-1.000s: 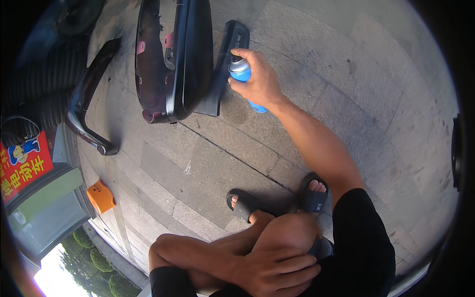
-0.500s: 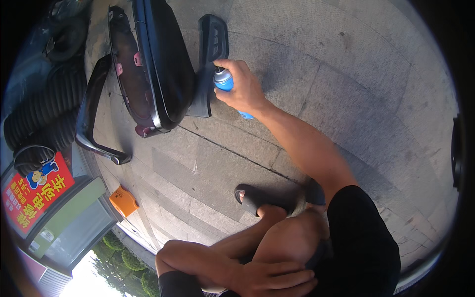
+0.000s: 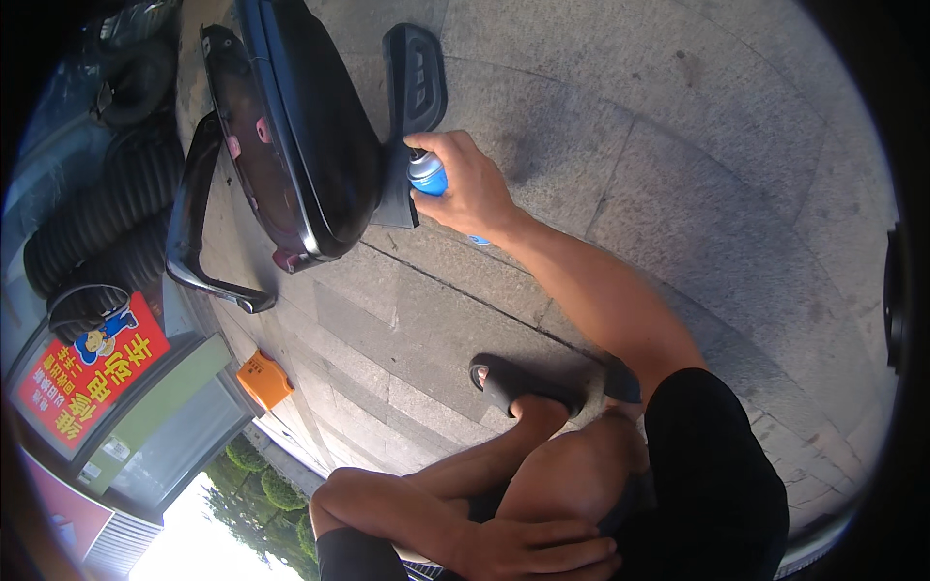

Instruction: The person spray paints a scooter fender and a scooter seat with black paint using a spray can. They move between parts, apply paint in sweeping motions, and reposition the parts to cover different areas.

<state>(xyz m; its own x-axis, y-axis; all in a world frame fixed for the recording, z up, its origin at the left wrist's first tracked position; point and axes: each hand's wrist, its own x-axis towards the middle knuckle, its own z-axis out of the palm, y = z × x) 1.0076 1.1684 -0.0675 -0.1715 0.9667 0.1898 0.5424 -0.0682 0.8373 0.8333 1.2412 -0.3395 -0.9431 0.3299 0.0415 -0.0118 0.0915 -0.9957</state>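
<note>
Right hand (image 3: 468, 190), fingers wrapped around a blue spray can (image 3: 427, 175), holds it against the black plastic trim panel (image 3: 415, 92) beside the large black panel (image 3: 320, 126), open paving (image 3: 678, 145) rightward; left hand (image 3: 542, 550) rests flat on knee, fingers together.

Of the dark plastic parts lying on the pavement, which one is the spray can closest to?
The small flat black panel, right beside the spray can in the right hand; the big glossy cover and curved handle bar lie farther left.
</note>
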